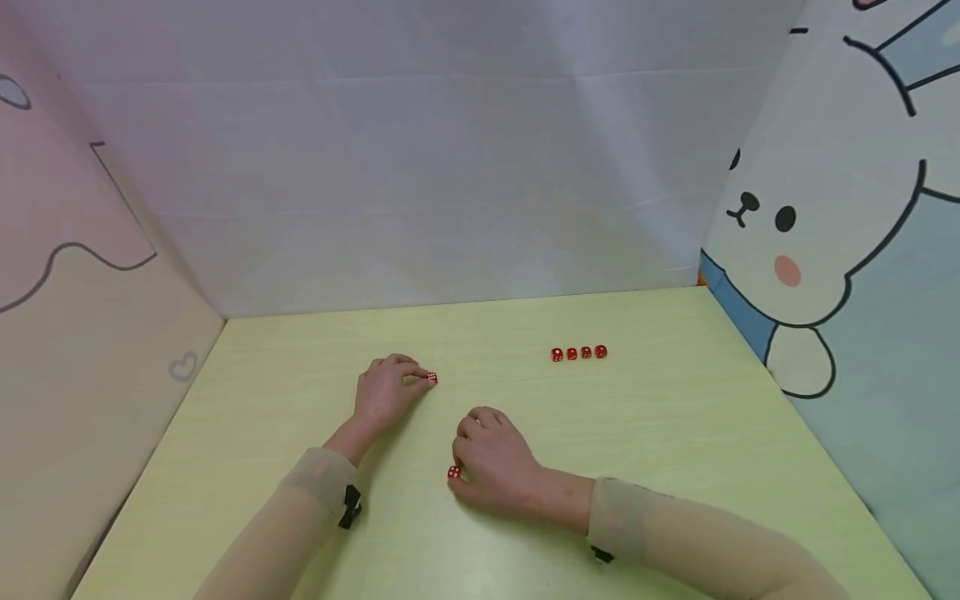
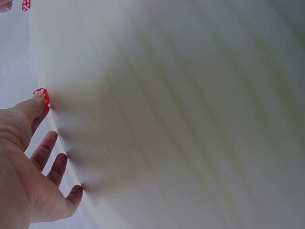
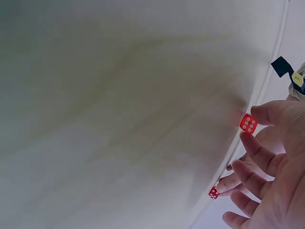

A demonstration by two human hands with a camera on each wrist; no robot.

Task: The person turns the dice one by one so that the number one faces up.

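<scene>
Two red dice with white pips are between my fingers. My left hand [image 1: 386, 390] pinches one die [image 1: 432, 378] at the table surface, left of the middle; in the left wrist view this die [image 2: 46, 99] is partly covered by the thumb. Nearer to me, my right hand [image 1: 498, 462] holds the other die [image 1: 453, 472] between thumb and index finger. The right wrist view shows that die [image 3: 248, 123] with a six-pip face towards the camera. Farther back to the right, several more red dice [image 1: 572, 353] stand in a short row, apart from both hands.
A pale yellow-green table [image 1: 660, 433] lies under both hands. Behind it rises a white cloth wall [image 1: 450, 167]. Printed panels stand at either side, with a cartoon bear [image 1: 832, 192] on the right one. Dark straps [image 1: 350, 506] show at the sleeve cuffs.
</scene>
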